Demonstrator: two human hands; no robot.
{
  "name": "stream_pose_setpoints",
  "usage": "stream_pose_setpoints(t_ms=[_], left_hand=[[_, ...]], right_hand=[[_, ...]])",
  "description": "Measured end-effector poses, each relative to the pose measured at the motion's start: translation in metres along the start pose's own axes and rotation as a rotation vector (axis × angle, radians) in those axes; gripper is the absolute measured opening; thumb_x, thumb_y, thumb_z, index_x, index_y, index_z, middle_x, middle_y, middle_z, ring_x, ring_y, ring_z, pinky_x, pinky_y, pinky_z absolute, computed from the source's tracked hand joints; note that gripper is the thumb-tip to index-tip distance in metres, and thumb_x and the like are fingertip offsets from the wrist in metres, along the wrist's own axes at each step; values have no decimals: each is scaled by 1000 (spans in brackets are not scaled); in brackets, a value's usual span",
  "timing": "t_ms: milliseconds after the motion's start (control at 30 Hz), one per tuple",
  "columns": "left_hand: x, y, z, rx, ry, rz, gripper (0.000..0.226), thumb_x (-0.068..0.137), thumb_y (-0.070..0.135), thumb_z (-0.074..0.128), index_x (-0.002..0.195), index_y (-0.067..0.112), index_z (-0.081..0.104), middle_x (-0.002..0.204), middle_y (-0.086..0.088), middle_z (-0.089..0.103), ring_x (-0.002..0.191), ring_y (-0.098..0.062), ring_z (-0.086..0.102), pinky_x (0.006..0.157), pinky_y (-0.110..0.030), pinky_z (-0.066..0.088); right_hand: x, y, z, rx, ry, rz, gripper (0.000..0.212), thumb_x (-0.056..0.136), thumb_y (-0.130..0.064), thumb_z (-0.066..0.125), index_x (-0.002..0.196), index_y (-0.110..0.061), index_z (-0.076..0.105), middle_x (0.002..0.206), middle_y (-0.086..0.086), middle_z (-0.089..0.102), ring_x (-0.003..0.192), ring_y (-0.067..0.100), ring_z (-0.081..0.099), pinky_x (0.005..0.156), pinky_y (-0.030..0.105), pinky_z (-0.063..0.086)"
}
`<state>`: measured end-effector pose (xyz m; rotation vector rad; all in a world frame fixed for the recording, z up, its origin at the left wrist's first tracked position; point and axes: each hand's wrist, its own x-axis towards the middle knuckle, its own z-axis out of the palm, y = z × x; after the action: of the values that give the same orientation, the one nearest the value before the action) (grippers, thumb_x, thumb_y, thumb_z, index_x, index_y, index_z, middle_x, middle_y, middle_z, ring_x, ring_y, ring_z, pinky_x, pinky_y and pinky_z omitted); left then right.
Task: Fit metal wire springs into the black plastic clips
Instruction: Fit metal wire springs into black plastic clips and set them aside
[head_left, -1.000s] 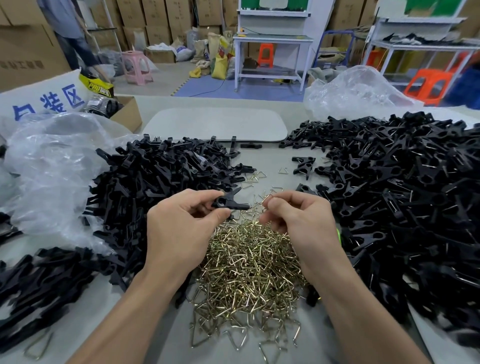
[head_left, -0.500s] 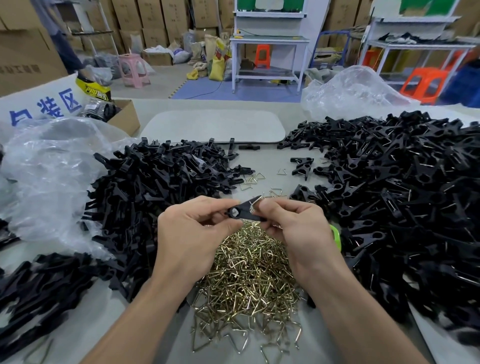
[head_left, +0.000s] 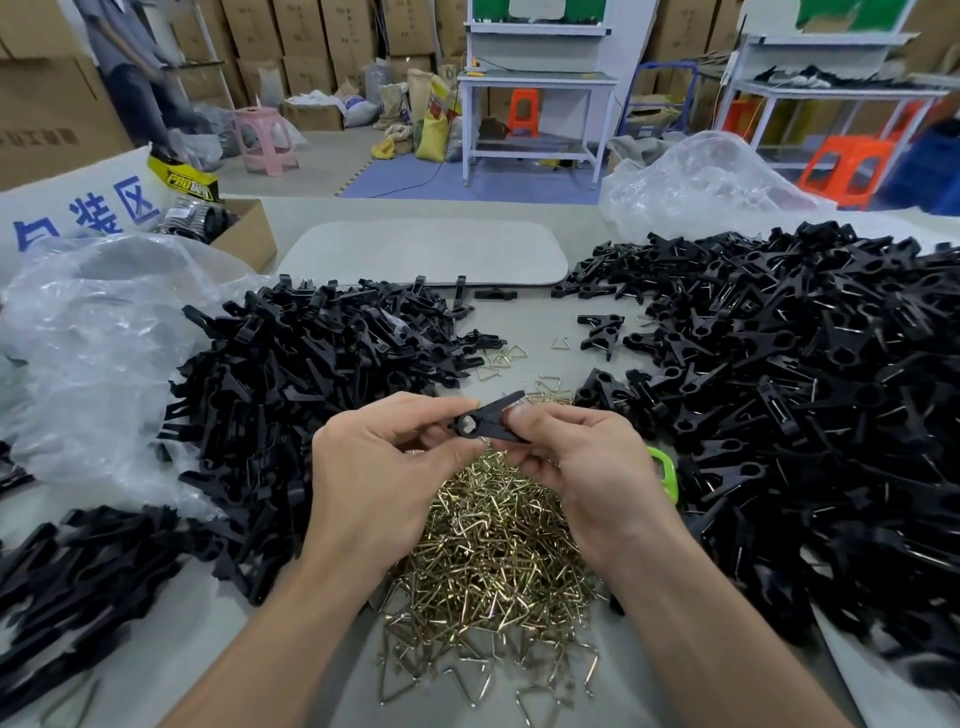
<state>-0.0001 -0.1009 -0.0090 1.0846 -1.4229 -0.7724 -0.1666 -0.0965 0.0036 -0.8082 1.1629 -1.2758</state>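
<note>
Pinching one black plastic clip (head_left: 488, 420) between left hand (head_left: 374, 478) and right hand (head_left: 582, 467) fingertips, above heaped brass-coloured triangular wire springs (head_left: 493, 545)

There is just the one camera, worn on the person's head, looking forward and down from the near edge of the tabletop (head_left: 540, 317). It sits close above the left hand (head_left: 374, 478) and right hand (head_left: 587, 467) at mid-frame. Its wide angle reaches the tabletop's far edge and the room beyond.
</note>
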Motion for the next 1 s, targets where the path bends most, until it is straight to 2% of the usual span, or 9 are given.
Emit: stream_pose_setpoints(t_ms=[200,300,400,500,567,733,833,900,1000], left_hand=[[3,5,-2,-141,-13,-5,39,59,12,89,94,29,84,88,1,79,75,-10,71,69,-19,57],[5,8,-2,-310,-64,-38,40,55,8,87,93,21,84,96,0,79,81,-11,74,70,-18,58],[4,9,-3,-384,-136,-55,39,53,15,87,92,18,84,104,2,79,88,-11,75,74,-18,58],[3,8,-4,-383,-174,-60,40,54,14,87,93,14,83,107,2,78,90,-7,72,77,-17,56],[4,7,-5,-350,-180,-62,40,53,13,87,93,14,83,109,3,77,88,-3,69,77,-16,55],[5,5,-7,-142,-140,-54,45,59,3,93,96,27,84,117,6,75,113,-10,69,87,-25,57],[3,5,-11,-35,-145,-59,70,67,8,85,125,45,73,124,15,72,117,-7,67,92,-23,56],[4,4,-13,-83,-104,-96,77,67,8,72,135,43,66,124,16,73,117,-4,66,91,-18,54],[9,3,-18,-173,53,-143,74,62,3,64,129,35,70,115,8,77,106,-5,70,85,-19,55]], right_hand=[[1,-4,-11,204,-197,155,11,78,-7,75,83,0,82,84,22,75,69,22,67,63,27,57],[0,-7,-18,381,-413,301,39,70,-6,88,104,6,73,91,23,72,76,24,68,67,28,60],[-3,-9,-19,452,-633,332,66,68,-7,94,124,7,62,107,22,69,90,25,67,76,32,62],[-3,-11,-20,430,-763,299,66,80,-10,85,136,10,56,130,23,65,113,30,69,93,43,60],[-3,-10,-21,404,-796,276,59,82,-12,84,133,8,61,129,22,67,119,32,67,98,49,57],[-2,-6,-18,353,-709,238,64,76,-14,88,130,8,63,130,23,67,119,32,67,98,47,56],[-2,-6,-13,327,-557,211,49,82,-12,76,126,7,66,128,25,69,116,33,70,93,42,60],[-1,-8,-12,344,-397,214,40,82,-7,69,119,7,67,119,29,71,107,37,74,84,40,63],[2,-9,-14,385,-246,193,35,76,0,67,109,12,69,109,33,72,94,38,76,75,39,65]])
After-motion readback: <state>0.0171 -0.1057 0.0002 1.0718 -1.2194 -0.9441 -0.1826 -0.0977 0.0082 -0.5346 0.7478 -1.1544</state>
